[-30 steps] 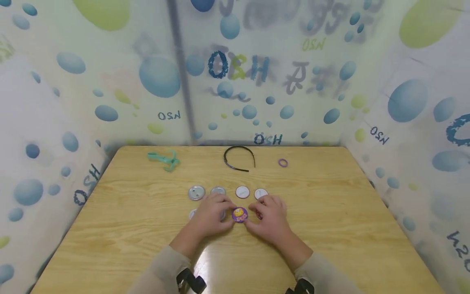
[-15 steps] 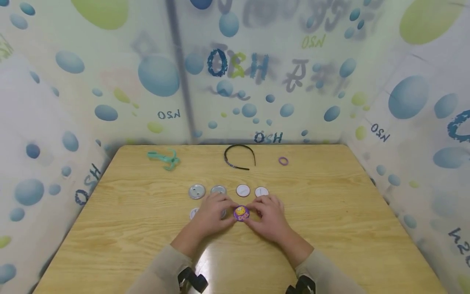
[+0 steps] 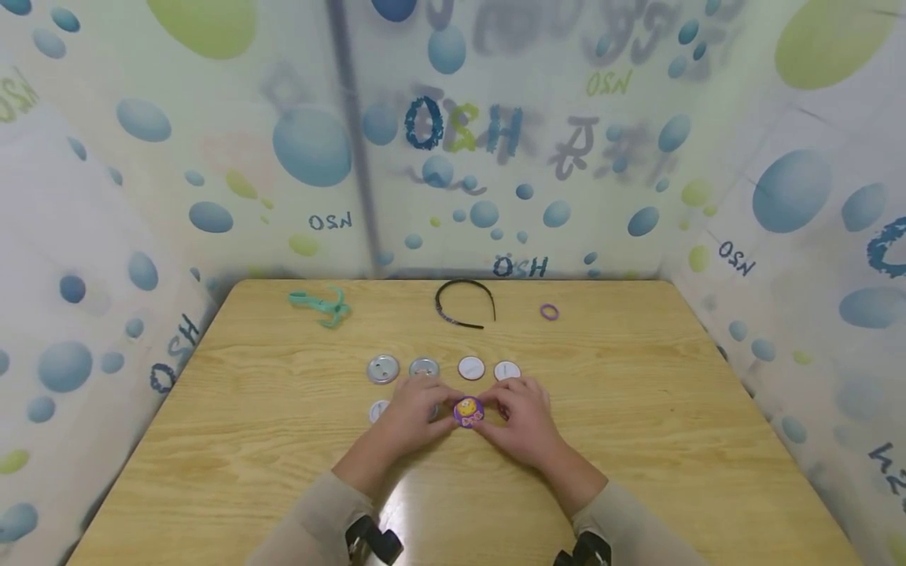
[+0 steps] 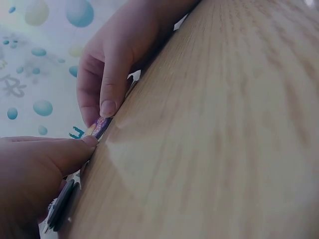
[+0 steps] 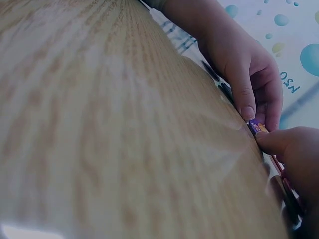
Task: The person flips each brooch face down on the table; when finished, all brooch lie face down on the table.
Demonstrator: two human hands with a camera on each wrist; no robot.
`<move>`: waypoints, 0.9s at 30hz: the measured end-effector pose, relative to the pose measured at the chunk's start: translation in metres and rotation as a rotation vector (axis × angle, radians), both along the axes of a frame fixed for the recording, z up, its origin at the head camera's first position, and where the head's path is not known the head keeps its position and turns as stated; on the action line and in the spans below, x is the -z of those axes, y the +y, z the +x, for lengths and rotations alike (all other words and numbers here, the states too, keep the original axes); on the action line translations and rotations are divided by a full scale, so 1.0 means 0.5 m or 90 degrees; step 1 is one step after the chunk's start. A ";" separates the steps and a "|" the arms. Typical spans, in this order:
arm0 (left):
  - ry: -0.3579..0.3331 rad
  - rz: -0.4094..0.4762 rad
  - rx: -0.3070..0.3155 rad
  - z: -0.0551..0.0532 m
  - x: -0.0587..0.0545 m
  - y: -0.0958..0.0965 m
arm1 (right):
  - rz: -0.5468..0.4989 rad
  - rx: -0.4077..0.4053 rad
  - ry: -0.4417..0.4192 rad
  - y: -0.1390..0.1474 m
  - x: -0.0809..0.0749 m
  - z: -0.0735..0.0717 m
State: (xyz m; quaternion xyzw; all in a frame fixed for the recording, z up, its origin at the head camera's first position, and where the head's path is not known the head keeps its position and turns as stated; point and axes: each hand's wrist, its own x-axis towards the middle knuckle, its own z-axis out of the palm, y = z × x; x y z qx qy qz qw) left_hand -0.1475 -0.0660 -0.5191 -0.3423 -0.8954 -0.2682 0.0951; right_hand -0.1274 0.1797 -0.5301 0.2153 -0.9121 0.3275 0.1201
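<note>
A round purple button badge with a yellow cartoon figure lies face up between my hands. My left hand holds its left edge between thumb and index finger. From the other side my right hand pinches the right edge in the same way. The wrist views show the badge low at the tabletop, with thumb tips right at its rim. Under and beside my left hand are silver badge backs, one of them just beyond the knuckles. My right hand partly covers a reddish badge.
Behind the hands lie another silver badge back and two white discs, one left and one right. A pale disc sits left. Along the table's far edge are a teal claw clip, a black headband and a purple ring.
The fingers of my right hand have closed in on the badge's right edge. The badge has shifted slightly to the right, and my left hand stays at its left edge.
</note>
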 end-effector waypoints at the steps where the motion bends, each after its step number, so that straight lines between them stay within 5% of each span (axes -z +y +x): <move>1: 0.000 0.004 0.000 0.000 0.000 0.000 | -0.002 0.000 0.002 0.000 0.001 0.000; 18: -0.011 0.017 -0.005 -0.005 0.006 0.002 | -0.034 0.013 -0.044 0.000 -0.004 0.000; 27: 0.015 0.032 0.001 -0.007 0.007 0.004 | -0.080 0.000 -0.016 0.001 -0.001 0.000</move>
